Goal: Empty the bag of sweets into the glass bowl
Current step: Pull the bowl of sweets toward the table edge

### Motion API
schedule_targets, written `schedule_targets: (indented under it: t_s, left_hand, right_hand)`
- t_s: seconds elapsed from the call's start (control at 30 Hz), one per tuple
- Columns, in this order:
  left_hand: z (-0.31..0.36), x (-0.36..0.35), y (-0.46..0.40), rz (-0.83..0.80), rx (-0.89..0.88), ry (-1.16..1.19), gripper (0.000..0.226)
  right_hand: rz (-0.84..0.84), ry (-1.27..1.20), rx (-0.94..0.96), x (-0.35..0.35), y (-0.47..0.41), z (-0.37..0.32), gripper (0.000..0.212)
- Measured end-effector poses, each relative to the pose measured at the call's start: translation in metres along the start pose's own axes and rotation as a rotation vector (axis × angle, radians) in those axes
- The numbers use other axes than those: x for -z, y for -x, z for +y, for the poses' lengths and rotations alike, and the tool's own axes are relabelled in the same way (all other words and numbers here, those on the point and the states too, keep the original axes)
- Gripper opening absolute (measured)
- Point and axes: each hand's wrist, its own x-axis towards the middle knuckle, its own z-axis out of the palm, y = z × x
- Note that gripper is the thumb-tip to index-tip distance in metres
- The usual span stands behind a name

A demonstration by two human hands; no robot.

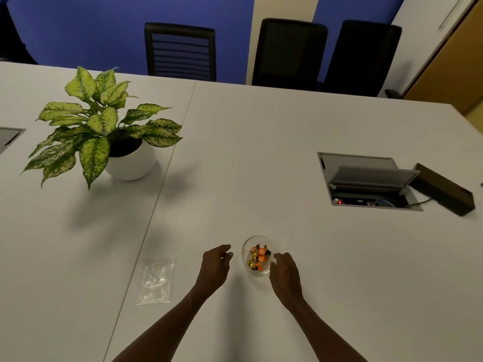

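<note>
A small glass bowl (249, 244) stands on the white table (261, 152) near me, holding several orange, gold and dark wrapped sweets (258, 257). My right hand (285, 275) rests against the bowl's right rim, fingers curled at its edge. My left hand (215, 262) hovers just left of the bowl, fingers loosely bent, holding nothing and not touching the glass. A clear plastic bag (156, 280) lies flat and looks empty on the table to the left of my left forearm.
A potted plant (104, 126) in a white pot stands at the far left. An open cable hatch (366, 181) and a dark box (444, 189) sit at the right. Three black chairs (288, 50) line the far table edge.
</note>
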Motion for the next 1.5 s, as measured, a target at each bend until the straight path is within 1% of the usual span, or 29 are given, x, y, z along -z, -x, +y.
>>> schedule_targets:
  t_s: [0.1,0.2,0.3,0.43,0.53,0.6,0.7,0.87,1.03,1.23,1.5]
  left_hand:
    - [0.008,-0.013,-0.006,-0.019,0.061,0.010,0.013]
    - [0.009,-0.024,-0.012,-0.030,0.099,-0.011,0.015]
    - [0.010,-0.031,-0.015,-0.041,0.146,-0.005,0.026]
    - [0.013,-0.038,-0.019,-0.091,0.153,-0.001,0.024]
    - [0.013,-0.041,-0.022,-0.087,0.193,0.054,0.022]
    - [0.012,-0.042,-0.024,-0.075,0.223,0.098,0.022]
    - [0.010,-0.042,-0.026,-0.058,0.243,0.129,0.015]
    - [0.006,-0.038,-0.032,-0.033,0.294,0.157,0.014]
    - [0.007,-0.025,-0.052,0.023,0.308,0.180,0.015]
    - [0.015,-0.008,-0.091,0.089,0.313,0.214,0.015]
    - [0.026,0.006,-0.168,0.162,0.302,0.258,0.016]
  right_hand:
    - [-0.004,0.032,-0.041,0.001,-0.008,0.009,0.021]
    - [-0.024,0.042,-0.084,-0.002,-0.018,0.013,0.020]
    - [-0.063,0.009,-0.118,-0.007,-0.028,0.013,0.022]
    - [-0.091,-0.076,-0.200,-0.012,-0.038,0.014,0.022]
    - [-0.096,-0.135,-0.234,-0.014,-0.042,0.019,0.022]
    - [-0.068,-0.153,-0.215,-0.016,-0.044,0.022,0.027]
    - [-0.026,-0.175,-0.185,-0.016,-0.046,0.022,0.035]
    - [-0.019,-0.189,-0.159,-0.020,-0.053,0.018,0.036]
    - [-0.017,-0.235,-0.091,-0.020,-0.071,0.003,0.037]
    - [-0.005,-0.260,-0.044,-0.019,-0.114,-0.021,0.038]
    - [0.018,-0.291,-0.015,-0.018,-0.194,-0.051,0.039]
